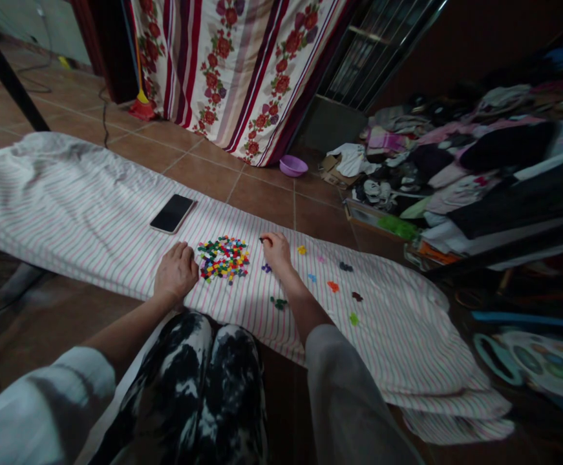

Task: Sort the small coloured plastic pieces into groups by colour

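My left hand [176,270] rests palm down on the striped cloth, its fingers loosely laid out and holding nothing I can see. Beside its fingertips is a mixed pile of tiny coloured pieces [223,259], too small to tell their exact kind. To the right of the pile, my right hand [276,250] pinches a small dark piece [262,240] between thumb and fingertips. Purple pieces [266,268] lie just below that hand. Other one-colour clusters are spread around: yellow [302,250], dark green [278,303], blue [312,278], orange [333,287], brown [357,296] and light green [353,319].
A phone [172,214] lies on the striped cloth [92,194], which covers a long, narrow surface. Pink [320,258] and dark grey clusters [346,266] sit farther right. Beyond are a purple bowl [293,166], a floral curtain [242,64] and heaped clothes [456,148].
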`<act>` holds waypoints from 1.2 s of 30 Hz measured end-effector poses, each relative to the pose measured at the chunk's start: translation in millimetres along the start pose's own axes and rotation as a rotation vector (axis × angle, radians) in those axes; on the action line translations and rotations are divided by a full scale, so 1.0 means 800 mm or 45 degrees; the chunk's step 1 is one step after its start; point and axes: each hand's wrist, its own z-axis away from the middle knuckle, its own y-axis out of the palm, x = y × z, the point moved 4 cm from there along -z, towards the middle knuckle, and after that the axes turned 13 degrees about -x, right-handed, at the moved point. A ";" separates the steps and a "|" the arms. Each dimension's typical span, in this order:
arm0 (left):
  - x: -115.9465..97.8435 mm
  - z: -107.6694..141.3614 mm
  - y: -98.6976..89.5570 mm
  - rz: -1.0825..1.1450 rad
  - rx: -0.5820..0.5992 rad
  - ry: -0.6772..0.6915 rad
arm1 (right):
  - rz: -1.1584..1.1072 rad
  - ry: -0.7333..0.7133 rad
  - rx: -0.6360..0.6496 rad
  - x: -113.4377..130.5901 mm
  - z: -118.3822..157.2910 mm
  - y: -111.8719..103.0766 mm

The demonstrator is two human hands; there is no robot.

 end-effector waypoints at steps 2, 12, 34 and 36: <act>0.000 0.001 0.001 0.003 -0.001 0.003 | 0.084 0.101 -0.059 -0.026 -0.007 -0.009; 0.001 0.002 0.003 -0.052 -0.012 0.046 | 0.382 0.288 -0.006 -0.086 -0.017 -0.015; 0.000 0.001 0.002 -0.054 -0.047 0.064 | 0.292 0.121 -0.001 -0.087 -0.016 0.000; 0.000 0.001 0.002 -0.065 -0.056 0.075 | 0.290 0.141 -0.023 -0.087 -0.015 -0.001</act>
